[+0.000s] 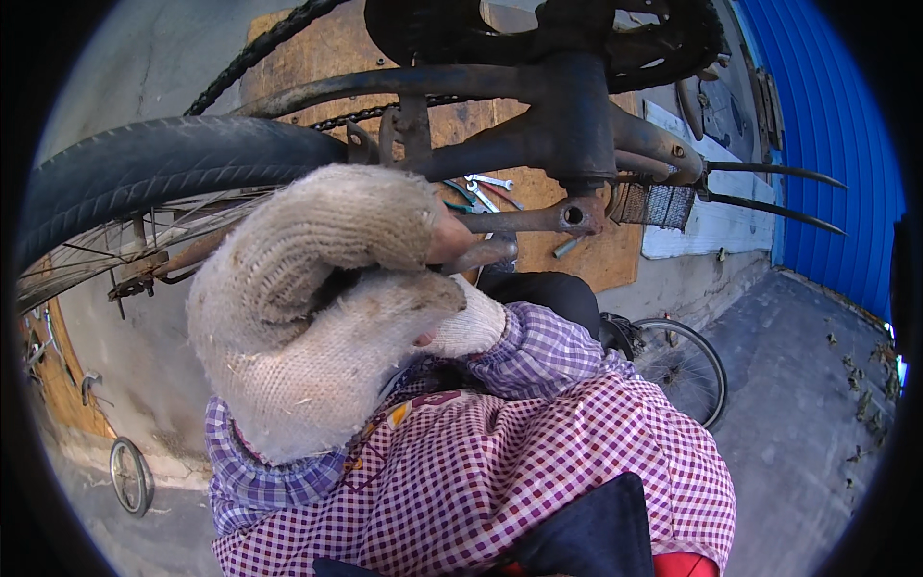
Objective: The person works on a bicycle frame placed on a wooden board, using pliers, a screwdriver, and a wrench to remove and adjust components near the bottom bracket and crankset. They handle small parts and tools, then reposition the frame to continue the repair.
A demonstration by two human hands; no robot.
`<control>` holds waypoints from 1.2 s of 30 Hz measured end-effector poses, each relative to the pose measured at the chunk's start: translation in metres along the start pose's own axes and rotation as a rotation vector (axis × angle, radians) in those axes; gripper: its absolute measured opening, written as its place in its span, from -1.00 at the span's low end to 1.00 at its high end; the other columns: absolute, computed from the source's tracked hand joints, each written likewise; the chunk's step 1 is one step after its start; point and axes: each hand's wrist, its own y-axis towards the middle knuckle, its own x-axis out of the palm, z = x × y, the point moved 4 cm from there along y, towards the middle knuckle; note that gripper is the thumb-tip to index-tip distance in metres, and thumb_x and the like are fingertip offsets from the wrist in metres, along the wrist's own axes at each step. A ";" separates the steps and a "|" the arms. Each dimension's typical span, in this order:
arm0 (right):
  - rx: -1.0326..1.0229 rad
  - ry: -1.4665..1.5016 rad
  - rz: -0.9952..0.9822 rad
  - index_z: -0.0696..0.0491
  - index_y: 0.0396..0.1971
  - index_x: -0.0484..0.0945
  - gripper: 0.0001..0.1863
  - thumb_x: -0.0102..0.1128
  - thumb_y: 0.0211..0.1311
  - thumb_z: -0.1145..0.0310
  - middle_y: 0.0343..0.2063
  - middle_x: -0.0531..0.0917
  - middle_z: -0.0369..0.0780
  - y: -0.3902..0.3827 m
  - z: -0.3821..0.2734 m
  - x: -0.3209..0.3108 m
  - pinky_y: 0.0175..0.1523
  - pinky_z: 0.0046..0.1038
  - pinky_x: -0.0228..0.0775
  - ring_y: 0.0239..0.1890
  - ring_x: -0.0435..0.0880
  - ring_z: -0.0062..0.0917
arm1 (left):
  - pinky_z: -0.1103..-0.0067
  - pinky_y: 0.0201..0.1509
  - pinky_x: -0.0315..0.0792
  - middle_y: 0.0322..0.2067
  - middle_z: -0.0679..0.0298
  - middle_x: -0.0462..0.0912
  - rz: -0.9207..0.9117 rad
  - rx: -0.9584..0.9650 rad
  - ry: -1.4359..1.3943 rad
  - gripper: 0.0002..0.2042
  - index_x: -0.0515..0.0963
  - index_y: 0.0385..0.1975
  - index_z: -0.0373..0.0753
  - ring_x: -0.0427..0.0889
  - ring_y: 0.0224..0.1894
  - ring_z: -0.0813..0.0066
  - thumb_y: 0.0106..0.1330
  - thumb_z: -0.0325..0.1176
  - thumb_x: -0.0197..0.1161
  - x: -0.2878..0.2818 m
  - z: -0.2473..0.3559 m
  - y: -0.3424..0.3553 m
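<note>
My left hand (pixel 317 298), in a dirty white knit glove, fills the middle of the view with its fingers curled toward the thumb. A bare fingertip shows beside a rounded grey piece (pixel 486 255); I cannot make out what that piece is or whether the hand grips it. Behind it, my right hand (pixel 471 325) shows only its glove and cuff; its fingers are hidden. Just beyond both hands is a rusty crank arm (pixel 529 220) with a round hole at its end. It lies beneath the dark bottom bracket shell (pixel 577 125) of a bicycle frame.
A black tyre (pixel 183 163) lies left, with a chain (pixel 260 53) above it. A chainring (pixel 663 53) sits at the top. Wrenches (pixel 490 183) and a small metal cylinder (pixel 565 247) rest on a wooden board (pixel 615 255). A small wheel (pixel 683 370) stands right, near blue corrugated sheeting (pixel 817 106).
</note>
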 end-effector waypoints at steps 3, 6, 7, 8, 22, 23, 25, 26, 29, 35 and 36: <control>-0.016 0.056 0.001 0.24 0.29 0.44 -0.21 0.58 0.07 0.28 -0.03 0.67 -0.21 0.001 -0.002 0.000 0.14 -0.43 0.51 0.01 0.60 -0.56 | 0.56 -0.45 0.61 -0.15 -0.14 0.72 -0.094 0.019 0.062 -0.71 0.60 -0.03 -0.52 0.70 -0.46 0.38 0.23 -0.75 0.23 0.000 0.006 0.007; -0.063 -0.048 -0.017 0.26 0.25 0.45 -0.26 0.54 0.06 0.32 -0.09 0.68 -0.20 0.005 -0.005 0.001 0.10 -0.42 0.53 -0.05 0.63 -0.53 | 0.56 -0.45 0.59 -0.15 -0.13 0.72 -0.092 -0.078 0.124 -0.72 0.60 -0.06 -0.53 0.69 -0.47 0.38 0.22 -0.76 0.21 0.000 0.009 0.008; -0.119 -0.141 -0.013 0.27 0.23 0.46 -0.27 0.53 0.05 0.34 -0.11 0.69 -0.19 0.006 -0.007 0.001 0.08 -0.42 0.54 -0.07 0.64 -0.53 | 0.57 -0.45 0.58 -0.15 -0.12 0.72 -0.051 -0.143 0.173 -0.73 0.60 -0.07 -0.54 0.68 -0.47 0.39 0.22 -0.76 0.21 -0.001 0.009 0.008; -0.081 -0.075 -0.024 0.27 0.21 0.46 -0.29 0.52 0.05 0.34 -0.13 0.69 -0.20 0.006 -0.005 0.001 0.06 -0.42 0.54 -0.08 0.64 -0.53 | 0.57 -0.44 0.57 -0.16 -0.12 0.72 -0.030 -0.171 0.135 -0.73 0.61 -0.08 -0.54 0.67 -0.48 0.40 0.22 -0.76 0.20 0.002 0.011 0.006; -0.157 -0.046 -0.053 0.20 0.05 0.56 -0.46 0.47 0.06 0.30 -0.23 0.69 -0.20 -0.013 -0.023 0.004 0.04 -0.41 0.51 -0.17 0.65 -0.50 | 0.63 -0.37 0.54 -0.17 0.04 0.74 -0.114 -0.315 0.270 -0.76 0.65 -0.10 -0.47 0.66 -0.44 0.52 0.24 -0.73 0.24 0.046 0.032 0.008; -0.167 -0.027 -0.046 0.20 0.05 0.56 -0.46 0.47 0.07 0.30 -0.23 0.69 -0.19 -0.012 -0.022 0.005 0.04 -0.41 0.51 -0.17 0.65 -0.50 | 0.63 -0.37 0.54 -0.17 0.05 0.75 -0.107 -0.314 0.272 -0.76 0.66 -0.09 -0.46 0.66 -0.44 0.52 0.25 -0.72 0.25 0.047 0.033 0.009; -0.157 -0.005 -0.035 0.19 0.08 0.55 -0.44 0.47 0.07 0.30 -0.23 0.69 -0.19 -0.010 -0.020 0.007 0.06 -0.40 0.49 -0.17 0.64 -0.49 | 0.64 -0.37 0.54 -0.18 0.06 0.76 -0.102 -0.312 0.306 -0.76 0.66 -0.08 -0.45 0.65 -0.45 0.53 0.26 -0.71 0.27 0.048 0.036 0.013; -0.146 -0.022 -0.035 0.19 0.11 0.54 -0.42 0.46 0.08 0.30 -0.20 0.69 -0.18 -0.008 -0.018 0.008 0.08 -0.40 0.49 -0.15 0.65 -0.48 | 0.65 -0.37 0.55 -0.19 0.08 0.76 -0.117 -0.285 0.353 -0.76 0.67 -0.05 -0.44 0.65 -0.45 0.55 0.29 -0.67 0.30 0.048 0.038 0.016; -0.133 -0.031 -0.032 0.18 0.17 0.50 -0.39 0.44 0.10 0.31 -0.14 0.70 -0.15 -0.005 -0.017 0.011 0.11 -0.38 0.50 -0.11 0.66 -0.45 | 0.67 -0.37 0.55 -0.20 0.10 0.77 -0.151 -0.294 0.391 -0.77 0.68 -0.04 -0.43 0.66 -0.45 0.57 0.32 -0.62 0.32 0.047 0.041 0.023; -0.148 -0.021 -0.026 0.20 0.20 0.48 -0.36 0.41 0.11 0.31 -0.05 0.69 -0.11 0.000 -0.027 0.018 0.15 -0.34 0.50 -0.05 0.67 -0.43 | 0.70 -0.38 0.54 -0.26 0.14 0.77 -0.285 -0.113 0.589 -0.80 0.69 -0.07 -0.43 0.66 -0.46 0.61 0.33 -0.57 0.36 0.050 0.045 0.036; -0.137 -0.021 -0.030 0.21 0.21 0.48 -0.36 0.41 0.11 0.31 -0.04 0.70 -0.09 -0.001 -0.029 0.019 0.17 -0.34 0.50 -0.04 0.68 -0.42 | 0.70 -0.37 0.54 -0.26 0.15 0.77 -0.256 -0.148 0.592 -0.80 0.69 -0.07 -0.43 0.66 -0.46 0.61 0.33 -0.57 0.36 0.049 0.044 0.037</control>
